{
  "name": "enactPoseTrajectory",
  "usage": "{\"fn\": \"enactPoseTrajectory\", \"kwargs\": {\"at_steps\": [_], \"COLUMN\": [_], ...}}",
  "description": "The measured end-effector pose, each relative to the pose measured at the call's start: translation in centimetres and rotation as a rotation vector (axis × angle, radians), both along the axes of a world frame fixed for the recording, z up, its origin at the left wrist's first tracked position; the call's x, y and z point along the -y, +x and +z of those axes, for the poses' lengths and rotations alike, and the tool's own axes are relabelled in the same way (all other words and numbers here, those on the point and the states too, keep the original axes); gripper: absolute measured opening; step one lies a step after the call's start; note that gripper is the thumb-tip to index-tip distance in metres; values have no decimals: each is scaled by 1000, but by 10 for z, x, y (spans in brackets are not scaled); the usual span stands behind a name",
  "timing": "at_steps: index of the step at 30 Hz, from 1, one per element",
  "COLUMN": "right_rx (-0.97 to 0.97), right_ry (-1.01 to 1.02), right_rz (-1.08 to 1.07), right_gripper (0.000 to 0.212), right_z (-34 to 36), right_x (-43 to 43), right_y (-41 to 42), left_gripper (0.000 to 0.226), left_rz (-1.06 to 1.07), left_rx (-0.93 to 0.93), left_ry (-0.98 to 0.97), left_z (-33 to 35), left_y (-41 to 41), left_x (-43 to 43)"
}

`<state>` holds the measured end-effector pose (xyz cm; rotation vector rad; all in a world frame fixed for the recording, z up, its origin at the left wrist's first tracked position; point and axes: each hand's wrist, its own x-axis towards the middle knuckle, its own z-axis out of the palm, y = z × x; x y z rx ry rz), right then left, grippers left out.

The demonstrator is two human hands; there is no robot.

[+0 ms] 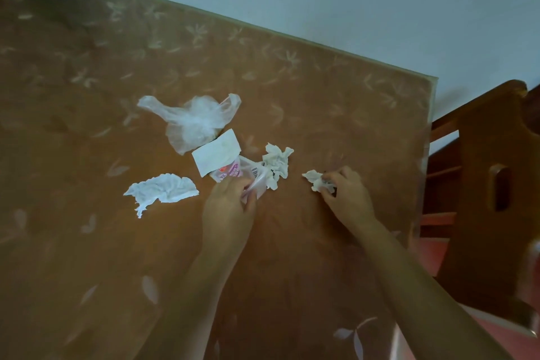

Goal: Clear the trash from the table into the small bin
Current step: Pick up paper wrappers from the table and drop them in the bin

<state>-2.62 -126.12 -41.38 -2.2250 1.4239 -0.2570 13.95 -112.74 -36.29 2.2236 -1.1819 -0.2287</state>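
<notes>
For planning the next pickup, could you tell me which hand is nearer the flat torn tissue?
Left. The left hand, gripping a wrapper, is just right of the torn tissue; the right hand, pinching a wad, is farther right.

Table cover [87, 73]: smooth leaf-print sheet, faint sheen. Plastic bag [193, 121]: thin, translucent, crinkled. Folded napkin [216, 156]: flat matt paper. Torn tissue [163, 191], crumpled tissue [277, 165], small tissue wad [317, 181]: soft creased paper. Wrapper [230, 173]: glossy printed film. Chair [482, 184]: varnished wood.
</notes>
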Motion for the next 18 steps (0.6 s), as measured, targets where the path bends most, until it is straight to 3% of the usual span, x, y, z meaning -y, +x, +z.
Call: {"fn": "enactPoseTrajectory", "kwargs": {"at_steps": [13, 18], "right_rx": [146, 219], "right_ry": [115, 64], "right_rz": [-4, -25], "right_gripper": [6, 5], "right_z": [2, 17], "right_x": [-66, -105], "right_y": [-26, -43], "left_gripper": [12, 12], "left_rz": [70, 94], "left_rx": [-202, -285], "left_ry": [-26, -115], "left_z": [14, 34], "left_y": [-19, -40], "left_x": [-46, -86]}}
